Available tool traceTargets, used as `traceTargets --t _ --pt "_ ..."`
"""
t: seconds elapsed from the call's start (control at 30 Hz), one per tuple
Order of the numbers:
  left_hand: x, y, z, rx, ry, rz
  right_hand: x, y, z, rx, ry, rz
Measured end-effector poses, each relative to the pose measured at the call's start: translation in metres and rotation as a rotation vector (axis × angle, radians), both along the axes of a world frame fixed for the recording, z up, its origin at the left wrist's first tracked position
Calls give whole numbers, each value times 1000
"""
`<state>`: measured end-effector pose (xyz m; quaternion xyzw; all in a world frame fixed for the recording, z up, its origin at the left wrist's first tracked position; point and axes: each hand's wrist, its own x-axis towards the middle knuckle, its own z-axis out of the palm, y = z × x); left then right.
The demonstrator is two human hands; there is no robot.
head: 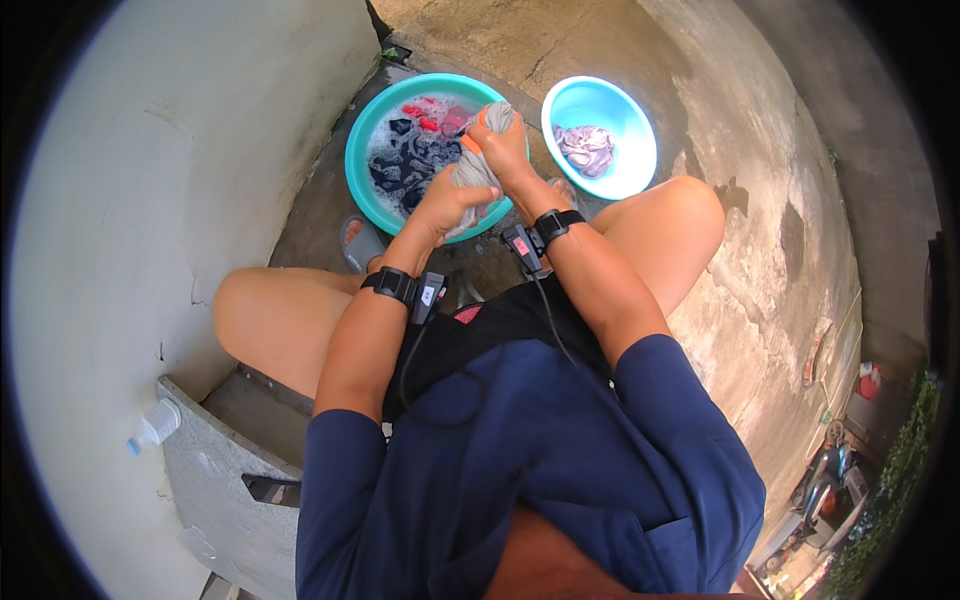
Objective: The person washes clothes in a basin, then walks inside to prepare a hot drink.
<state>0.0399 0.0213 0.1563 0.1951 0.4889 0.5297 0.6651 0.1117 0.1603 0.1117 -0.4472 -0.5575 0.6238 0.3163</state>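
Both hands grip one twisted grey cloth garment with orange trim (474, 171), held over the right side of a green plastic basin (361, 178). My left hand (448, 201) is closed around its lower part, and my right hand (502, 150) clasps it higher up. Soapy water fills the basin, with dark clothes (405, 169) and red cloth (424, 118) soaking in the suds. To the right, a light blue basin (634, 161) holds a crumpled pale mauve cloth (586, 150). Fingers hide part of the grey garment.
A pale wall (187, 187) rises close on the left. Behind my left side, a stone slab (217, 450) carries a plastic bottle (160, 421) and a dark phone-like object (271, 490). My sandalled foot (358, 241) stands beside the green basin. Concrete ground (600, 45) extends beyond both basins, partly wet.
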Motion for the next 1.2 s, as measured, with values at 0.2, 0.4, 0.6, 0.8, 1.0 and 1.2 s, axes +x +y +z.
traceTargets --t 0.2,0.4,0.6,0.8,1.0,1.2 --pt "9 -9 -49 -64 898 -72 3 -36 -4 169 -324 -56" --pt "24 -10 -73 -236 1151 -173 6 -46 -22 184 -464 -108" --pt "8 3 -71 -185 691 -1 26 5 -36 192 -536 -84" --pt "-7 4 -74 -265 255 196 81 93 -15 90 -144 -468" --pt "-40 -19 -143 -564 1289 -277 137 136 1 143 -74 -744" --pt "-45 -23 -138 -632 1230 -638 100 84 -10 603 -765 -440"
